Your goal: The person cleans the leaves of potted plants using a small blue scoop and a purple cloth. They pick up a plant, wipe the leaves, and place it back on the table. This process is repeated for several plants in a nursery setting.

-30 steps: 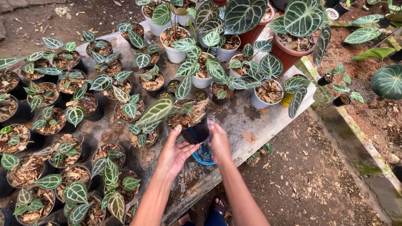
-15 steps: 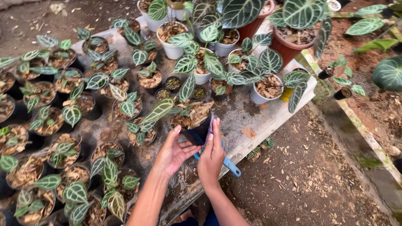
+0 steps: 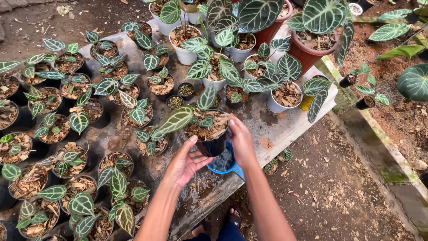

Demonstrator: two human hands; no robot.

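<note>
Right hand [image 3: 241, 142] closed around far side of black pot [image 3: 214, 143], fingers against rim. Left hand [image 3: 186, 161] open, palm up, fingertips touching near wall of same pot. Pot tilted, held between both hands, directly over blue scoop [image 3: 224, 164] resting on tabletop [image 3: 272, 127]. Veined leaf [image 3: 177, 119] extending from pot past left hand. Small potted plants [image 3: 67, 160] crowded beyond left hand; white pot [image 3: 281, 103] beyond right hand.

black pot [image 3: 214, 145], blue scoop [image 3: 225, 163], white-veined green leaves [image 3: 176, 119]
</note>
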